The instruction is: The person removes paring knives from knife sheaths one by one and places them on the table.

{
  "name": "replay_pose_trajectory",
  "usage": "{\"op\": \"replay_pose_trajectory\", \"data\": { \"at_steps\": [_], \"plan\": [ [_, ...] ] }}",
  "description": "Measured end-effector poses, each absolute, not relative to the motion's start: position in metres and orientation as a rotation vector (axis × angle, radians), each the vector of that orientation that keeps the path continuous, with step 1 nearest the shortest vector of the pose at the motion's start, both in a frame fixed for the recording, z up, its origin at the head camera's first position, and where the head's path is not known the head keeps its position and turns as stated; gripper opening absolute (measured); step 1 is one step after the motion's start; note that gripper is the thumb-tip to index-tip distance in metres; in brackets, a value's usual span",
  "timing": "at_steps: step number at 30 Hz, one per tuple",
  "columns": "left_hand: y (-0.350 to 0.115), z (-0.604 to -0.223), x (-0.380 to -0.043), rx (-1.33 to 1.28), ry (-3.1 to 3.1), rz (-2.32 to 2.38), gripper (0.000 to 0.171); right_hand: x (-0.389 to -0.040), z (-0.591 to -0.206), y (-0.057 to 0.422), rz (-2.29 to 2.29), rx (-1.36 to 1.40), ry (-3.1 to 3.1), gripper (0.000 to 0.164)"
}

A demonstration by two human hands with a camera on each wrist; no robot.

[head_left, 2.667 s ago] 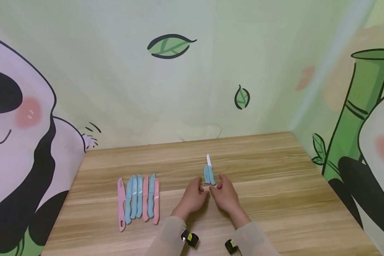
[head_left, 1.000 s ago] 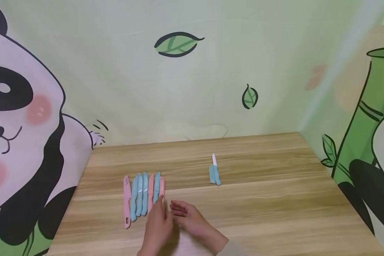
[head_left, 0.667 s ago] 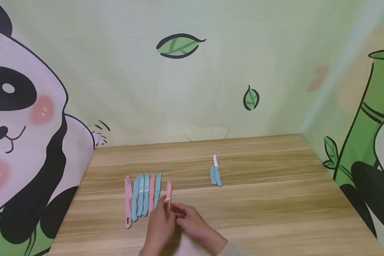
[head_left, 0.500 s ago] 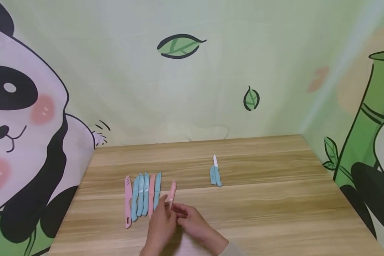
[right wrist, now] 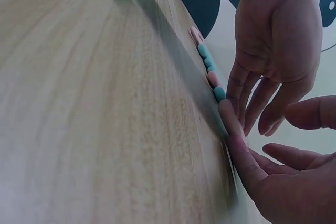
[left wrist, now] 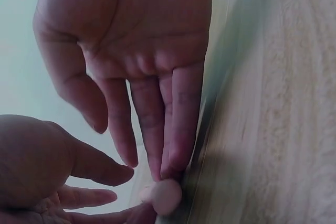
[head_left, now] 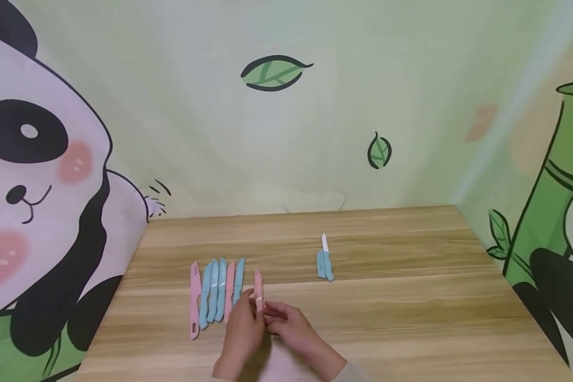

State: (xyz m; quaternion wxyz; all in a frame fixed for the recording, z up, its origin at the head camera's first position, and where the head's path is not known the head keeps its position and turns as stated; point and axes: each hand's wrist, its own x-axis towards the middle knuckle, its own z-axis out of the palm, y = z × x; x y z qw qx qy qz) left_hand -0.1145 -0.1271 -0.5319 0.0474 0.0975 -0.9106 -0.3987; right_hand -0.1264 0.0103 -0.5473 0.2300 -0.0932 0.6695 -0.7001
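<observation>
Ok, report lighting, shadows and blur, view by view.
Head view: soft light, a pale streak on the backdrop and a shadow on the wooden tabletop beside the left hand; left wrist view: dim, palm shaded, tabletop grain soft; right wrist view: tabletop pale at lower left, crossed by a dark band, shadow or reflection unclear.

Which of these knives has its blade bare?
The blue knife lying apart beyond the right hand, its white blade pointing away. A blue sheath lies beside it; the row of knives and the pink knife by the left hand look covered.
</observation>
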Motion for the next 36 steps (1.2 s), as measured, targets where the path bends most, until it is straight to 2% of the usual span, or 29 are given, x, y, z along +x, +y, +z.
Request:
{"op": "replay_pose_trajectory", "data": {
  "at_steps": [15, 25, 36],
  "plan": [
    [-0.131, -0.528, -0.119, 0.304, -2.767, -1.326, 0.068, -0.124, -0.547, 0.018, -2.0, -0.194, 1.818, 0.059],
    [-0.127, -0.524, -0.114, 0.215, -2.712, -1.629, 0.06, -0.127, -0.543, 0.029, -2.061, -0.12, 1.818, 0.049],
    [-0.109, -0.526, -0.108, 0.042, -2.664, -1.874, 0.06, -0.125, -0.539, 0.049, -2.112, -0.069, 1.816, 0.043]
  ]
}}
